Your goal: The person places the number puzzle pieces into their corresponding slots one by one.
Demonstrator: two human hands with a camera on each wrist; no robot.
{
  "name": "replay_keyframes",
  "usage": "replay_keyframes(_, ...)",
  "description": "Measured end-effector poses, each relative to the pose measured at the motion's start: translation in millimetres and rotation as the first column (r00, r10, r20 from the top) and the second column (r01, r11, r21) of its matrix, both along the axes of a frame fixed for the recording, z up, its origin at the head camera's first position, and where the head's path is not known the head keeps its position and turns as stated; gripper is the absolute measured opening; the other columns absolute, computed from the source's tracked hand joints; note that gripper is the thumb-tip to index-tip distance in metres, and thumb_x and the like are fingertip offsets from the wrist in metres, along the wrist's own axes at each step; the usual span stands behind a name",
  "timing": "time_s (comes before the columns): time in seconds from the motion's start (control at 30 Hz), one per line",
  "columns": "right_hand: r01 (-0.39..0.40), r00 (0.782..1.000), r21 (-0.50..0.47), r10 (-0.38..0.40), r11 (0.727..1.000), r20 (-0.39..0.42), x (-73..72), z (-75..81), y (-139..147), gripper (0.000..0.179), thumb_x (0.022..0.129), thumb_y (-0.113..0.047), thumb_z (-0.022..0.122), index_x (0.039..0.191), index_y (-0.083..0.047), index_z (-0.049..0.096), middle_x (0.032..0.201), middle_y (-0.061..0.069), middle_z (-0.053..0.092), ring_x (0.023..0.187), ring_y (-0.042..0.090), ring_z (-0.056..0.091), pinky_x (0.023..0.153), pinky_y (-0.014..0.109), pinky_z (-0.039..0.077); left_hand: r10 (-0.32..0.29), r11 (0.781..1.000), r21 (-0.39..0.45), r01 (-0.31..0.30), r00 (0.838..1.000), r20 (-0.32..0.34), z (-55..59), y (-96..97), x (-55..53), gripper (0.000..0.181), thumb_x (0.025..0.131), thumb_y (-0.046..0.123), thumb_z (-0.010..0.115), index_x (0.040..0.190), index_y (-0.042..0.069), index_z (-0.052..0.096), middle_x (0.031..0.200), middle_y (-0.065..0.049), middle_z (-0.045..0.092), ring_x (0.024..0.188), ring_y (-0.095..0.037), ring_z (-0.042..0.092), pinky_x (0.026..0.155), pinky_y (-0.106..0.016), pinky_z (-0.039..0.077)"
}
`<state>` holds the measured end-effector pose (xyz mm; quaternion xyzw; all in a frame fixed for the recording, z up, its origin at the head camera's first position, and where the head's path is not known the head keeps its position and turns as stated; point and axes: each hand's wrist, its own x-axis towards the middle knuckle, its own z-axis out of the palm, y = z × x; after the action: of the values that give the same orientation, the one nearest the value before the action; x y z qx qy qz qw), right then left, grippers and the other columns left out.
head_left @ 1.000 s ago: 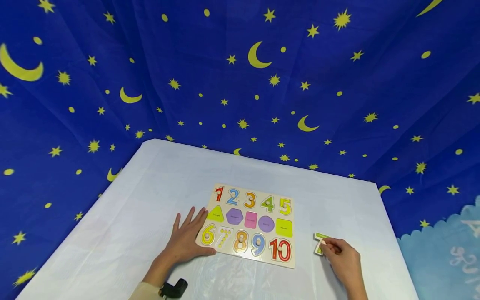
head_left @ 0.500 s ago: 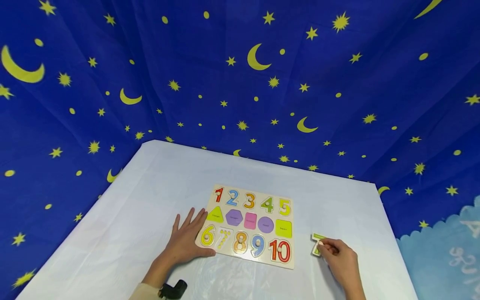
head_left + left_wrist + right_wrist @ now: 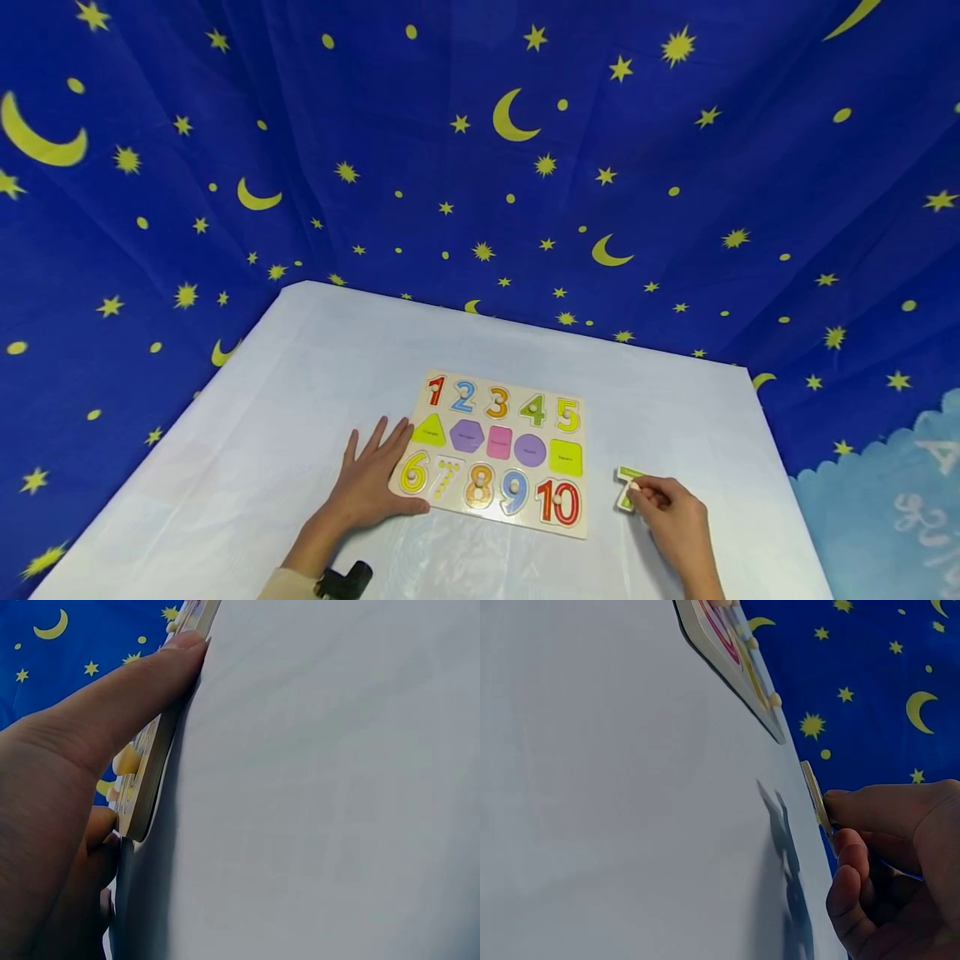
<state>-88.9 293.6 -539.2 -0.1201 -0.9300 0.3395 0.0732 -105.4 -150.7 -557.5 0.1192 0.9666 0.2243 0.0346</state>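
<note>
A wooden number puzzle board (image 3: 552,421) lies on the white-covered table. My left hand (image 3: 370,483) rests against its left end, fingers straight and spread; in the left wrist view the thumb (image 3: 150,682) touches the board's near edge. Number pieces 1 to 6 and 8 to 10 sit in their places. The recess for the seven (image 3: 447,477) shows yellow dots. Right of the board, my right hand (image 3: 678,517) pinches a green puzzle piece 7 (image 3: 628,473) by its knob. Seen edge-on in the right wrist view, the piece (image 3: 814,793) stands off the table, with a shadow below.
Coloured shapes (image 3: 531,451) fill the board's middle row. White sheeting (image 3: 345,358) covers the table, with a blue star-and-moon cloth (image 3: 420,150) hanging behind. A black device (image 3: 347,579) is strapped at my left wrist. Light blue cloth (image 3: 892,500) hangs at the right.
My right hand has shifted slightly left, bringing the puzzle piece 7 closer to the board and turning it a little on the way. The left hand keeps its place.
</note>
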Motion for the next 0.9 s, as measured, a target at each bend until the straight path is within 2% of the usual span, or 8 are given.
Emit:
replay_keyframes(0.43,-0.024,0.999,-0.019,0.024,1.000,-0.024,-2.2,1.0,-10.8,0.018,0.080,-0.013,0.078,0.094,-0.004,0.073,0.076,0.001,0.063,0.067,0.014,0.054,0.053,0.023,0.044,-0.001,1.000,0.001,0.001,1.000,0.000,-0.8,0.4,0.2,0.127,0.056,0.082,0.067,0.153,0.011,0.025,0.158,-0.003,0.020,0.145,-0.031,0.006,0.109,-0.060,-0.007)
replay_keyframes(0.9,-0.065,0.997,-0.040,0.067,0.997,0.041,-7.5,3.5,-28.7,0.018,0.081,-0.012,0.075,0.097,-0.004,0.072,0.078,0.001,0.061,0.070,0.016,0.052,0.055,0.024,0.043,-0.003,1.000,0.019,0.003,1.000,-0.005,-0.5,0.2,-0.2,0.126,0.057,0.080,0.069,0.153,0.011,0.025,0.158,-0.003,0.021,0.145,-0.031,0.006,0.109,-0.060,-0.007)
